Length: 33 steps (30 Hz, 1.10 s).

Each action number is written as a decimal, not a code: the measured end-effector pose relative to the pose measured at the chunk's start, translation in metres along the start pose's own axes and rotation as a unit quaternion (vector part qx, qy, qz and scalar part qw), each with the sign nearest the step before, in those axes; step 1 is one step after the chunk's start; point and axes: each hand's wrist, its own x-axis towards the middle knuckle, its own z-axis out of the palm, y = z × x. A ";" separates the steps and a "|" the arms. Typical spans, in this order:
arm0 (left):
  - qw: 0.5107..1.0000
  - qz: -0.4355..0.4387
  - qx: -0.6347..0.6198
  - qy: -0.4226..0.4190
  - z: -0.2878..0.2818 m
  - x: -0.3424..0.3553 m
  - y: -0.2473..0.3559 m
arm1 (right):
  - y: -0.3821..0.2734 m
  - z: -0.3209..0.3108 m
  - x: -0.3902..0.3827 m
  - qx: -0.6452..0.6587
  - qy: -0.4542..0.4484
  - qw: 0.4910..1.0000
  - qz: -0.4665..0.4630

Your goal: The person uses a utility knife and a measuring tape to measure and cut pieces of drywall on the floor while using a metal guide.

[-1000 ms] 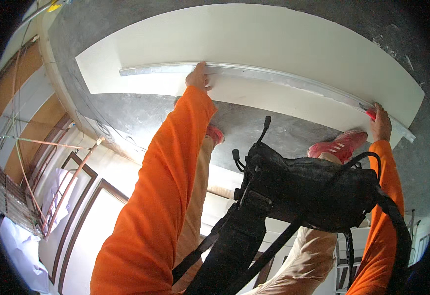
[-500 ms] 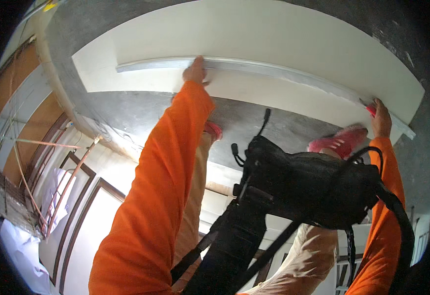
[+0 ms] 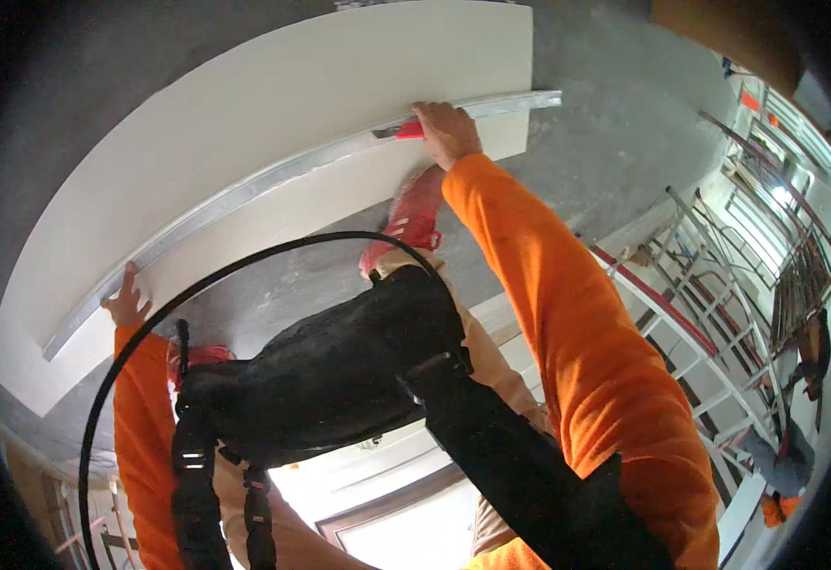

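Observation:
A long metal straightedge (image 3: pixel 282 173) lies lengthwise across a large off-white board (image 3: pixel 273 104) on the floor. Its right end sticks out past the board's edge. My left hand (image 3: pixel 127 302) holds the bar near its left end, one finger reaching over it and the others apart. Farther right, my right hand (image 3: pixel 447 131) is closed round a red utility knife (image 3: pixel 410 130), resting against the straightedge. The knife's dark tip points left along the bar; whether the blade touches the board I cannot tell.
My red shoes (image 3: pixel 413 214) stand by the board's near edge. A black bag (image 3: pixel 320 370) with straps hangs before me, partly covering the view. Metal scaffold frames (image 3: pixel 710 323) stand at right on the grey floor (image 3: pixel 615 104). A bright door panel (image 3: pixel 415 522) shows at the bottom.
The view has swung to the right, so the board and both hands appear farther left and the scaffold frames show. The knife remains in my right hand, and both hands stay at the straightedge.

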 end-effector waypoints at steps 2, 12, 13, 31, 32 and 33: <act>0.998 -0.005 0.004 0.070 -0.004 0.009 -0.002 | 0.004 0.001 -0.002 -0.001 0.038 0.999 -0.018; 0.980 -0.048 0.062 0.181 0.048 -0.027 0.042 | 0.015 0.006 -0.006 -0.052 0.067 0.996 -0.020; 0.981 -0.045 0.063 0.178 0.046 -0.031 0.043 | 0.013 0.005 -0.006 -0.040 0.062 0.997 -0.017; 0.973 0.019 0.197 0.123 -0.016 0.010 -0.010 | 0.040 0.038 -0.004 0.582 0.114 0.506 0.626; 0.978 0.002 0.166 0.127 0.008 0.008 -0.005 | 0.044 0.033 -0.003 0.570 0.133 0.507 0.633; 0.980 -0.009 0.147 0.135 0.014 0.001 0.002 | 0.045 0.033 0.002 0.566 0.145 0.502 0.638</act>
